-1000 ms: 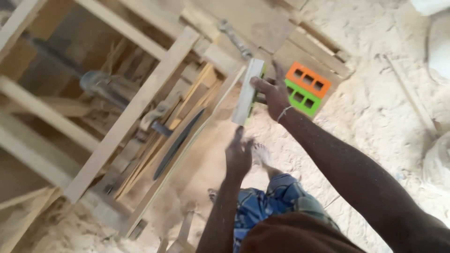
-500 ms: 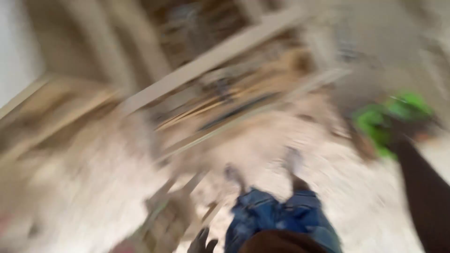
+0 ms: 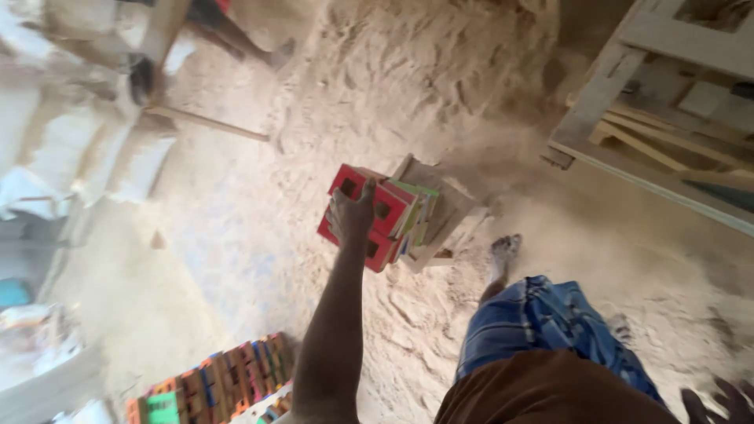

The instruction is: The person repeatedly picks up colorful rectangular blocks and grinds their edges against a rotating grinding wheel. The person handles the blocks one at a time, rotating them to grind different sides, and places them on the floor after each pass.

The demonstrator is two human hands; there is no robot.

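Head view: left hand [image 3: 351, 216] reaches onto red painted wooden block [image 3: 369, 216], top of stack of coloured blocks [image 3: 408, 220] resting on small wooden stool [image 3: 444, 208] in sawdust floor [image 3: 259, 196]. Risk: stack leans, could slide off stool if pushed sideways. Fingers curled over block's edge, partly closed, touching. Right hand [image 3: 719, 400] at frame corner, state unclear.

I see open sawdust floor [image 3: 259, 212] left of the red slotted-block stack [image 3: 377, 216]; pale timber frame [image 3: 628, 110] blocks right side.
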